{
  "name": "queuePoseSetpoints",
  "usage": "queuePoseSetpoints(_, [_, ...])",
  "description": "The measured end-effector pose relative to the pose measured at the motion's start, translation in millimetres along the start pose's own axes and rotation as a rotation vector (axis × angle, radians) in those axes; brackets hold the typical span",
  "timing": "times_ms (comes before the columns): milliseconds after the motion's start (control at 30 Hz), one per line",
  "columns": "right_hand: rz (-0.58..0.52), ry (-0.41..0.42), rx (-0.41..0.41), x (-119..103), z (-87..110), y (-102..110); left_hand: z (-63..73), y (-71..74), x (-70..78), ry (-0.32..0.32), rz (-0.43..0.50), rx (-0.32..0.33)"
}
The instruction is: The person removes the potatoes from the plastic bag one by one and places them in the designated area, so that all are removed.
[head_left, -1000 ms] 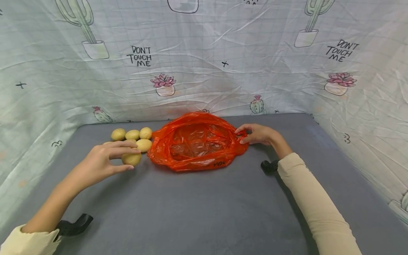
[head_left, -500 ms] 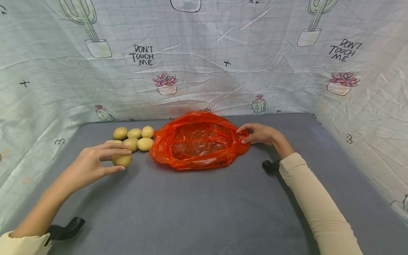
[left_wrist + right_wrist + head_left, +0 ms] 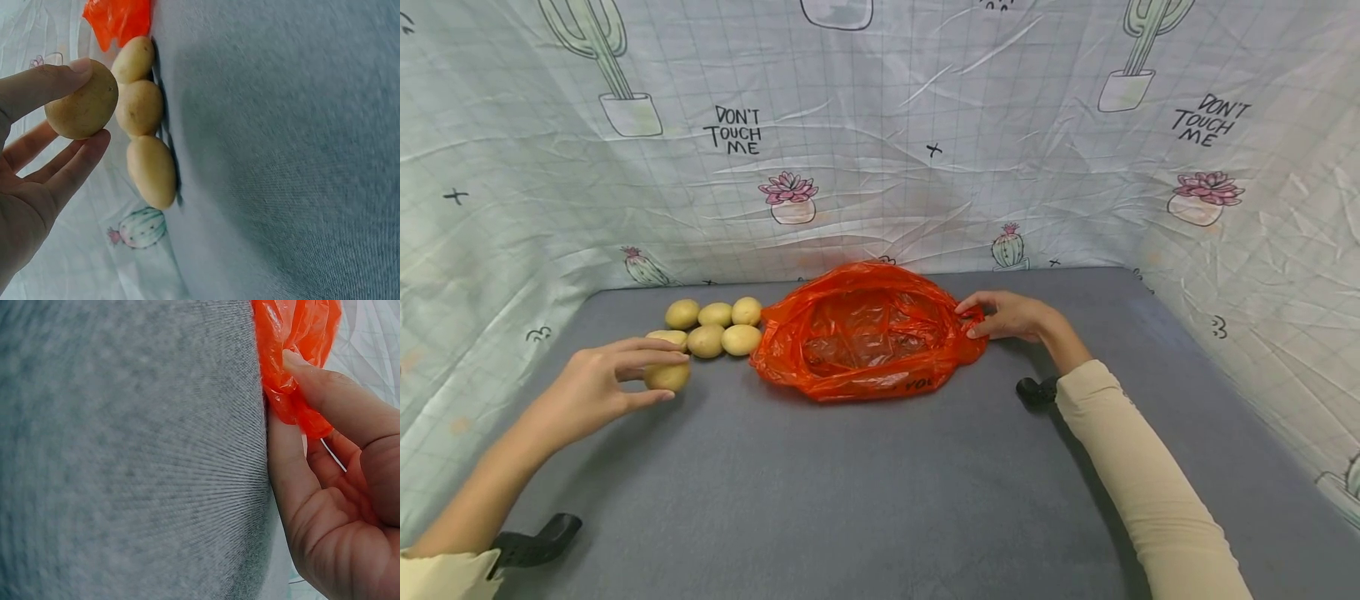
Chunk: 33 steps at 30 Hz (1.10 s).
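Observation:
My left hand [image 3: 597,385] pinches a round potato [image 3: 667,377] between thumb and fingers; the left wrist view shows this potato [image 3: 84,103] above the grey surface. Just beyond it lie several more potatoes [image 3: 705,341] in two rows, the near row partly hidden by the hand. To their right spreads a red plastic bag [image 3: 850,385], its mouth wide and facing up. At the bag's right end, my right hand [image 3: 1011,317] holds a gathered bit of the plastic; in the right wrist view the thumb presses on the crumpled red bag [image 3: 297,394].
A grey cloth-covered table [image 3: 880,492] lies under everything. Behind it and along both sides hangs a pale curtain [image 3: 865,167] printed with cacti and words. Each wrist carries a black strap mount [image 3: 542,542].
My left hand has moved left with the potato, away from the bag and toward the near row's left end. The right hand keeps its hold on the bag.

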State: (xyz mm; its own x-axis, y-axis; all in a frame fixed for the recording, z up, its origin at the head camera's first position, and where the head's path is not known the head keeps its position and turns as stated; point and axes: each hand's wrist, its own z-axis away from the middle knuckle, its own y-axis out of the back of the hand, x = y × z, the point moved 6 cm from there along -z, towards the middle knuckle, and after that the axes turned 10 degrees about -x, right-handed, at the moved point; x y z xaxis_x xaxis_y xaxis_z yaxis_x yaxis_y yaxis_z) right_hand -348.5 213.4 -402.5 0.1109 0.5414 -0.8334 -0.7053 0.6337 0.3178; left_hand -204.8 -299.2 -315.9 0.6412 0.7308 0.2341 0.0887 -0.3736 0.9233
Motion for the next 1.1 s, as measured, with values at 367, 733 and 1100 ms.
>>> queuePoseSetpoints(367, [0.009, -0.014, 0.01, 0, 1.0, -1, 3.8, -5.0, -16.0, 0.036, 0.069, -0.025])
queuePoseSetpoints(733, [-0.002, -0.016, 0.01, 0, 0.9, 0, 7.4, -7.9, -28.7, 0.042, 0.073, -0.011])
queuePoseSetpoints(1100, [-0.006, -0.011, 0.011, 0, 0.3, 0, 7.3, -9.1, -32.7, 0.046, 0.073, -0.018])
